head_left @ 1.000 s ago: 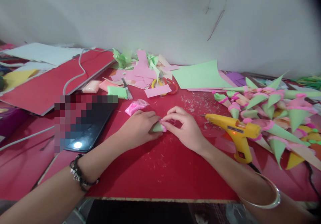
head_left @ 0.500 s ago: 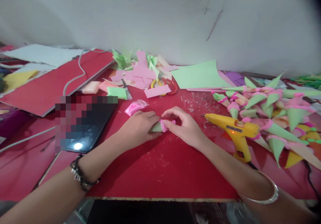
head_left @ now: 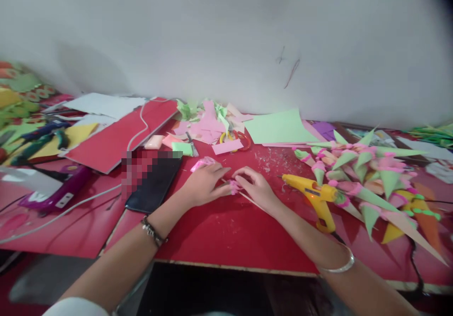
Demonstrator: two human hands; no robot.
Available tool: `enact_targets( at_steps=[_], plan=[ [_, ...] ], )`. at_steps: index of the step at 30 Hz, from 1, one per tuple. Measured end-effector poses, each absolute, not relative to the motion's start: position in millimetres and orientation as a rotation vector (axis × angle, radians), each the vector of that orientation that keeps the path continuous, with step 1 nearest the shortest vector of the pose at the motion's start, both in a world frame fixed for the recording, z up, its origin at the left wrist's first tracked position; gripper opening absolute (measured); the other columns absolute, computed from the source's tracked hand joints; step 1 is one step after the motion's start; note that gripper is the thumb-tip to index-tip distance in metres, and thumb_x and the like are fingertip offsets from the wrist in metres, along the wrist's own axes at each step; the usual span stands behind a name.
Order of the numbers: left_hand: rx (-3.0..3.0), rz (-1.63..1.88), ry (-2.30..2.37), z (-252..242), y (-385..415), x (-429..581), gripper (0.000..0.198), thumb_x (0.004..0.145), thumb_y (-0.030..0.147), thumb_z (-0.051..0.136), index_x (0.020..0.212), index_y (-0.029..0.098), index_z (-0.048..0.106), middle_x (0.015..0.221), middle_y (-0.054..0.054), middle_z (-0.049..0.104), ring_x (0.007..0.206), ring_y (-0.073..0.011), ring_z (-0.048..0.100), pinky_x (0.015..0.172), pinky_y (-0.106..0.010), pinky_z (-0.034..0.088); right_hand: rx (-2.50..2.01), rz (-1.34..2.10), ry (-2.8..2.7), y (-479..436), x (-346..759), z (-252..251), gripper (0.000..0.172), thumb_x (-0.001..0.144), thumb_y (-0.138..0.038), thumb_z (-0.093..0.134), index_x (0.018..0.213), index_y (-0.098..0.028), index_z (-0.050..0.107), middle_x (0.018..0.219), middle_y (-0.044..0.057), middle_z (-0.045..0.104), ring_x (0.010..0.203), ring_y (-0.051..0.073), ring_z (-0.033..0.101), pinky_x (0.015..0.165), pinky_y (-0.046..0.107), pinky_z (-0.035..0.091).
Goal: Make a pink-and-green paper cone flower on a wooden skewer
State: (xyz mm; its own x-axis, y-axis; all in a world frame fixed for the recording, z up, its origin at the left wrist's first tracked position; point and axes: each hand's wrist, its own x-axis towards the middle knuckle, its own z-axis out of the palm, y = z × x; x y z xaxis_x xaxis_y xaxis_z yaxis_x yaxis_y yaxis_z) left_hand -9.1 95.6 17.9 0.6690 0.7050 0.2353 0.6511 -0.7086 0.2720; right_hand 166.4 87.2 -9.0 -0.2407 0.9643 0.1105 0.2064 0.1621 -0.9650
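Note:
Between my hands is a small paper cone with a bumpy pink clay rim (head_left: 234, 187); most of the cone is covered by my fingers. My left hand (head_left: 205, 184) is closed at the left side of the pink rim, thumb and fingertips against it. From the right, my right hand (head_left: 257, 189) pinches at the same rim with curled fingers. A thin pale strip (head_left: 254, 202) shows under the right palm; whether it belongs to the cone I cannot tell. Just behind my left hand lies a clear packet of pink clay (head_left: 203, 163).
Right of my hands lies a yellow glue gun (head_left: 311, 191), its light on, beside a pile of clay-trimmed paper cones (head_left: 364, 165). A phone (head_left: 154, 183) lies to the left. Behind are paper scraps (head_left: 205, 126), scissors (head_left: 247, 141), a green sheet (head_left: 278, 126) and a red board (head_left: 123, 134).
The view has shifted left and tilted up, showing pliers and a purple device at the left. The cone's green side, visible before beside my left fingers, is now hidden; both hands stay at the rim.

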Motion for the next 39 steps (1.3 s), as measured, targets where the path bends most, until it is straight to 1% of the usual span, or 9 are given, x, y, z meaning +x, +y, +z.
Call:
enact_targets(
  at_steps=[4,7,9,12,14,16,20,24,39],
  plan=[
    [2.564,0.752,1.225,37.9,81.8,-39.1,0.036,0.087,0.039,0.036,0.109,0.017,0.054,0.105,-0.008,0.058,0.097,-0.0189,0.053,0.085,-0.032,0.04,-1.102,1.176,-1.623,85.7,163.5,-11.6,0.013,0.078,-0.031,0.048,0.073,-0.019,0.051,0.066,-0.002,0.051,0.058,0.012,0.054,0.059,0.026,0.043],
    [2.37,0.89,1.47,43.1,66.7,-89.3,0.031,0.086,0.038,0.039,0.1,0.019,0.058,0.093,-0.005,0.06,0.086,-0.0166,0.056,0.08,-0.029,0.043,-1.098,1.163,-1.636,85.5,163.4,-13.1,0.013,0.078,-0.031,0.048,0.075,-0.02,0.052,0.065,-0.002,0.051,0.058,0.012,0.054,0.059,0.027,0.043],
    [2.246,0.908,1.643,38.2,57.4,-129.0,0.033,0.083,0.042,0.043,0.103,0.019,0.057,0.088,-0.004,0.06,0.082,-0.0171,0.057,0.078,-0.03,0.044,-1.1,1.153,-1.642,85.7,163.9,-13.7,0.012,0.078,-0.031,0.047,0.077,-0.02,0.052,0.066,-0.002,0.052,0.06,0.013,0.054,0.06,0.027,0.043],
    [2.195,0.638,1.748,24.4,45.8,-175.8,0.055,0.075,0.05,0.051,0.12,0.021,0.045,0.118,-0.008,0.051,0.112,-0.0251,0.045,0.093,-0.039,0.037,-1.106,1.147,-1.655,85.7,164.4,-13.1,0.011,0.076,-0.029,0.049,0.076,-0.02,0.054,0.07,-0.001,0.052,0.061,0.012,0.054,0.06,0.027,0.043],
    [2.16,0.41,1.802,15.9,40.9,-190.7,0.07,0.069,0.054,0.054,0.128,0.02,0.037,0.133,-0.011,0.039,0.123,-0.0302,0.034,0.098,-0.044,0.031,-1.108,1.155,-1.662,85.1,164.4,-11.4,0.011,0.076,-0.028,0.049,0.076,-0.019,0.055,0.072,-0.001,0.051,0.06,0.012,0.054,0.059,0.026,0.043],
    [2.111,0.301,1.814,10.0,39.3,-193.7,0.076,0.07,0.057,0.05,0.133,0.019,0.029,0.139,-0.012,0.03,0.126,-0.0302,0.028,0.101,-0.044,0.028,-1.112,1.165,-1.665,84.3,164.2,-9.1,0.01,0.076,-0.027,0.049,0.076,-0.019,0.055,0.074,-0.001,0.051,0.06,0.012,0.054,0.06,0.027,0.043],
    [2.025,0.285,1.971,3.7,44.2,-184.9,0.073,0.076,0.057,0.038,0.135,0.016,0.025,0.14,-0.012,0.028,0.128,-0.0294,0.025,0.103,-0.047,0.023,-1.124,1.186,-1.665,83.3,164.1,-6.6,0.01,0.077,-0.026,0.048,0.077,-0.019,0.055,0.075,-0.001,0.051,0.062,0.012,0.055,0.062,0.027,0.043],
    [2.04,0.216,2.053,-0.3,49.2,-182.0,0.077,0.071,0.057,0.046,0.135,0.02,0.023,0.14,-0.012,0.029,0.127,-0.0331,0.025,0.1,-0.052,0.022,-1.134,1.209,-1.671,83.6,165.0,-6.1,0.01,0.078,-0.026,0.047,0.078,-0.019,0.054,0.074,-0.001,0.052,0.063,0.012,0.056,0.061,0.027,0.043],
    [2.077,0.215,2.03,-4.5,49.0,-188.0,0.074,0.072,0.058,0.046,0.134,0.023,0.026,0.139,-0.01,0.03,0.125,-0.0342,0.027,0.098,-0.051,0.022,-1.155,1.278,-1.68,83.2,166.6,-0.3,0.009,0.078,-0.024,0.047,0.081,-0.02,0.055,0.078,-0.001,0.05,0.066,0.012,0.057,0.065,0.027,0.044]
  ],
)
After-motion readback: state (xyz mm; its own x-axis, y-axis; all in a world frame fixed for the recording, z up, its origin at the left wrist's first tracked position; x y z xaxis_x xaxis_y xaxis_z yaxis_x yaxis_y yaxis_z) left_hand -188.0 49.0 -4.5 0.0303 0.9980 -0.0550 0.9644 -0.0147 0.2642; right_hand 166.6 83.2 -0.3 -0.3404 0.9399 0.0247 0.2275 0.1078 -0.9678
